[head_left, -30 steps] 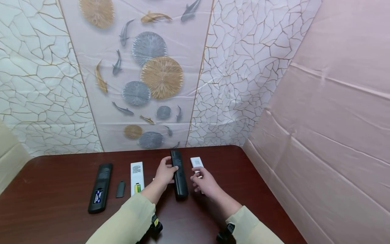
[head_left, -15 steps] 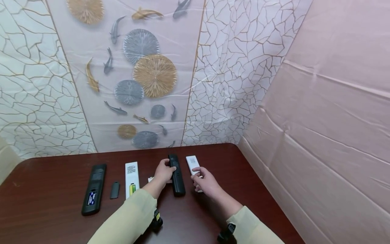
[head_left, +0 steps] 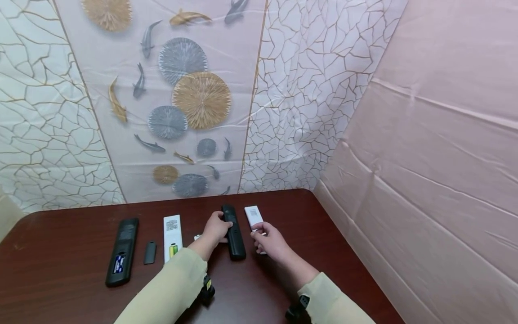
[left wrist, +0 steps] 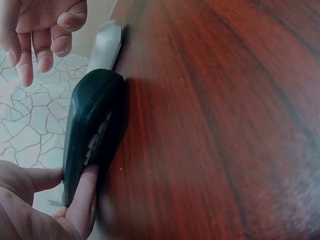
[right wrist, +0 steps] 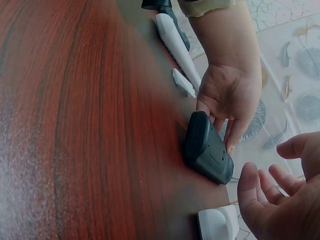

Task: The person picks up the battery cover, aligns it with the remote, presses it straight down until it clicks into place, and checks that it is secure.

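Clearly, left hand (head_left: 214, 228) around black remote (head_left: 236, 242), thumb (head_left: 229, 224) uppermost.

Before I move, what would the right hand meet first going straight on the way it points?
Probably the black remote control in the left hand. The right hand also overlaps a white remote control in the head view; its height above that is unclear.

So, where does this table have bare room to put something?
Bare: the table right of the right hand, and left of the leftmost black remote. Crowded: between left white remote and right white remote, around the held black remote.
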`<state>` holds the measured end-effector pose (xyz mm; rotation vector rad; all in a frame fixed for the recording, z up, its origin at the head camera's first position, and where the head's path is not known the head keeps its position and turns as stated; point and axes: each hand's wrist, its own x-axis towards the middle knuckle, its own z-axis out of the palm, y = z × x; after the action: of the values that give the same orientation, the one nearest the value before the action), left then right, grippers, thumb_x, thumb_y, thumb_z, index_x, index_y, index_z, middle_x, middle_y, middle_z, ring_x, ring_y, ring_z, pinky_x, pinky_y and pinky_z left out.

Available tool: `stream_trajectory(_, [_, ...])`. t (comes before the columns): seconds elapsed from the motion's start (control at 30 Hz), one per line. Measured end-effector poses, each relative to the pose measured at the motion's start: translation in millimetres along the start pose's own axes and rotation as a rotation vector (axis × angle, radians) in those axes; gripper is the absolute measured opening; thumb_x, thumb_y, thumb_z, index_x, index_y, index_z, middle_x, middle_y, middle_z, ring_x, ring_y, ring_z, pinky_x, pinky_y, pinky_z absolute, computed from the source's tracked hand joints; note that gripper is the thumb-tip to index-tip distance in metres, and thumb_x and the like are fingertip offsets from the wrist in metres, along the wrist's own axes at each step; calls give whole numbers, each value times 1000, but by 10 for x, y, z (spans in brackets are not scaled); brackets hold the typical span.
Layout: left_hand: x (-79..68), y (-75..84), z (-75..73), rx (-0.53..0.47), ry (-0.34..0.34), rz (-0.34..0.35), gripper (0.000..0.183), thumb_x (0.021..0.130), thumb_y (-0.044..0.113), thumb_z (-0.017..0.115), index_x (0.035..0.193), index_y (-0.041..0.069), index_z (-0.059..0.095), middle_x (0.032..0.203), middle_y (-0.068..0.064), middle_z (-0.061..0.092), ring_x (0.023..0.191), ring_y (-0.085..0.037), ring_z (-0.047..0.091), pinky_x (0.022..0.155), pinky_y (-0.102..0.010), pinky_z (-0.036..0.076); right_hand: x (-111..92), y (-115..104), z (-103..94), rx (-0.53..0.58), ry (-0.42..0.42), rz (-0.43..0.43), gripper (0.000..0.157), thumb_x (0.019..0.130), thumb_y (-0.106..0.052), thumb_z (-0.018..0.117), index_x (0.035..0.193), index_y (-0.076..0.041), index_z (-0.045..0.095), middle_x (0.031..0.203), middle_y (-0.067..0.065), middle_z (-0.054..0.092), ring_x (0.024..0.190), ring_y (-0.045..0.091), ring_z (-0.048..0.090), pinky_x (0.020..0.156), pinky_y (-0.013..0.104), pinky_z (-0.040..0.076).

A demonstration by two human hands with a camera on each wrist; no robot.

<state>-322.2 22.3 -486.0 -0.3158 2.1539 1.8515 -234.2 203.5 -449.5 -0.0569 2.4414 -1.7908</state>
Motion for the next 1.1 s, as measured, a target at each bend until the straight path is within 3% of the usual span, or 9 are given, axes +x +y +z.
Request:
stream_trajectory(0.2, [-97,51,-10,6,-42,5,64,97,4,60,153,4,27,144,-31,39,122,-46,52,71,-48,58,-18,-31,7,-15,22,14,28,98,-12,60,120,4,56,94,11,55,75,26,59,59,33,54])
stream_trajectory(0.47, [-242,140,-25,125,-68,6,67,99,20,59,151,-7,26,144,-32,39,127,-43,48,82,-49,56,8,-6,6,-8,24,7,26,98,-13,60,118,3,57,93,11,54,78,30,60,58,31,53])
stream_trajectory(0.67, [-292,138,-30,183,-75,17,68,99,24,58,149,-10,27,146,-32,37,129,-42,46,86,-50,55,13,5,5,-7,21,4,29,98,-14,60,121,2,57,97,12,54,80,31,60,58,32,54])
stream_trajectory(0.97, [-345,139,-72,164,-88,18,69,100,26,59,149,-9,27,145,-31,39,128,-41,48,86,-48,55,37,5,31,-2,2,17,22,98,-9,58,117,1,57,100,15,54,83,39,60,63,41,55])
stream_trajectory(1.1, [-397,146,-90,145,-98,36,67,100,26,59,149,-9,29,145,-30,40,128,-41,48,84,-48,56,26,-14,42,-14,18,4,23,97,-8,57,118,0,58,100,13,55,80,33,60,61,37,54])
